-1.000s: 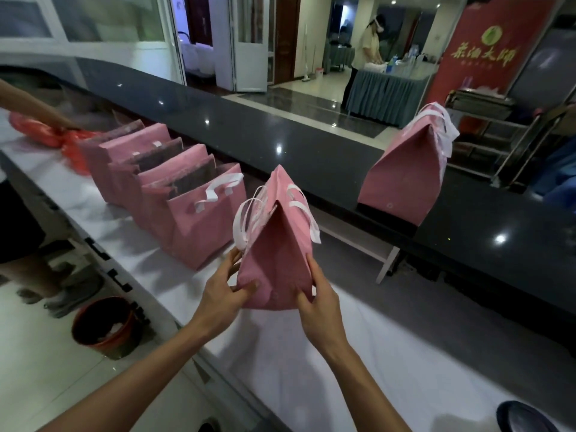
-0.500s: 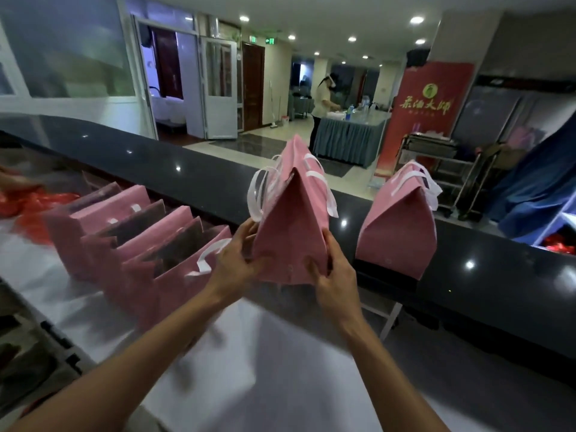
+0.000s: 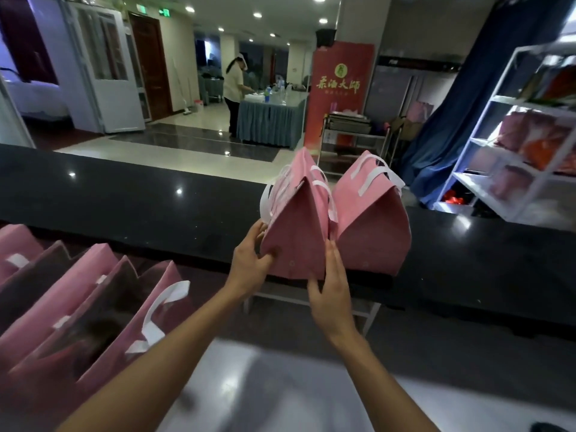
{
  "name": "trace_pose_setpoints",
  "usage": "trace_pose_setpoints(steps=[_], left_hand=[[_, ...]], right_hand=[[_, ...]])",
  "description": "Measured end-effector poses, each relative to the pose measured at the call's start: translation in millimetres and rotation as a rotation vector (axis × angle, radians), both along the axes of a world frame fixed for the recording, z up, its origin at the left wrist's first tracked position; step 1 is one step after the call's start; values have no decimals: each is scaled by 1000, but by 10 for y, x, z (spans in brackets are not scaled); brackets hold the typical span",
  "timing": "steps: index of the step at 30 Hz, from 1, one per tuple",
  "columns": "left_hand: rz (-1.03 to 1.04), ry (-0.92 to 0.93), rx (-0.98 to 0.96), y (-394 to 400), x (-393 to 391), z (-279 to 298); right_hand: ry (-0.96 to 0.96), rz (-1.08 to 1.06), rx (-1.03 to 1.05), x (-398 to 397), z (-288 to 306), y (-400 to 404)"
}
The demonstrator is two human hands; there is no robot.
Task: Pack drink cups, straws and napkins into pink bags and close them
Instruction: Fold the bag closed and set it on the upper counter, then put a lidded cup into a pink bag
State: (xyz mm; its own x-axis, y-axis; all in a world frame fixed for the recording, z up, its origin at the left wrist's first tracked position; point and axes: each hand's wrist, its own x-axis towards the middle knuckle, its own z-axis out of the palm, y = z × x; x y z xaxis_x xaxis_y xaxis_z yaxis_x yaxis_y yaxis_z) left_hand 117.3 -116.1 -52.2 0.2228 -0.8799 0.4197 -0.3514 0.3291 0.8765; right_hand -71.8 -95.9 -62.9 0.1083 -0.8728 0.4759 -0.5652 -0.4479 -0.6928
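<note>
At nine o'clock of the view, a row of open pink bags (image 3: 103,310) with white handles is seen on the white counter (image 3: 280,385). Towards the centre, the closed pink bag (image 3: 296,232) is held between both hands above the edge of the black counter (image 3: 124,207). Its lower left corner is gripped by the left hand (image 3: 251,260), thumb on the front. The right hand (image 3: 330,291) is laid against its right side with straight fingers. At its three o'clock, touching it, a second closed pink bag (image 3: 371,226) is standing on the black counter.
</note>
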Motion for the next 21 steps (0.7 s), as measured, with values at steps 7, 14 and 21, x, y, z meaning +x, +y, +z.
trace_pose_setpoints(steps=[7,14,21], left_hand=[[80,2,-18,-329,-108,2],[169,-65,-45,-255,-124,-113],[237,-201,-117,328,-386,-506]], right_hand=[[227,-8,51,-22,-73,-134],[229,-9,106,-198,-10,-36],[239,-49,160,-851,-204,313]])
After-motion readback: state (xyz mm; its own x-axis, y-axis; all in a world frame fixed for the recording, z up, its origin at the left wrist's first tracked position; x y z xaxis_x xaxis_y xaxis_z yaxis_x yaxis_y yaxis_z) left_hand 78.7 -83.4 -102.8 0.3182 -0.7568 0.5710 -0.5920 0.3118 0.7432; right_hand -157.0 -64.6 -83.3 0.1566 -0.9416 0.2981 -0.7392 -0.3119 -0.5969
